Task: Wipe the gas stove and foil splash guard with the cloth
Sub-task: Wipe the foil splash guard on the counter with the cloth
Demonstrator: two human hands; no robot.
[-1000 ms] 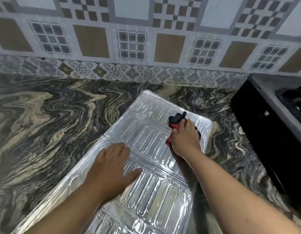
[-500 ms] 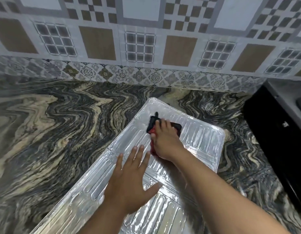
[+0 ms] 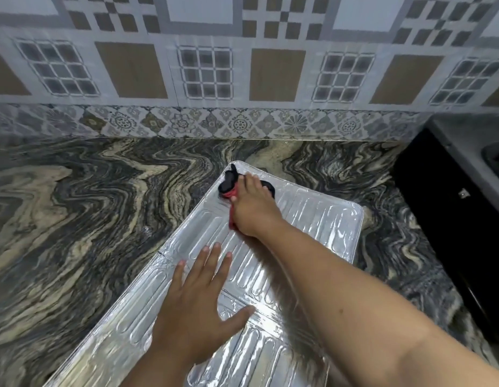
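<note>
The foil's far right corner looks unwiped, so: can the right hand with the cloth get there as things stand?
Probably yes. The right hand presses the cloth at the foil's far left corner, and the bare foil between it and the right corner holds nothing.

You see an evenly and brightly lit scene with soft overhead light. Bright glare streaks the ribbed foil splash guard (image 3: 312, 233), strongest near its right edge. Your right forearm casts a soft shadow across the foil. The tiled wall (image 3: 242, 65) bows at the frame edges from wide-angle distortion. The whole picture looks slightly soft, with smeared detail on the desk (image 3: 75, 219).
</note>
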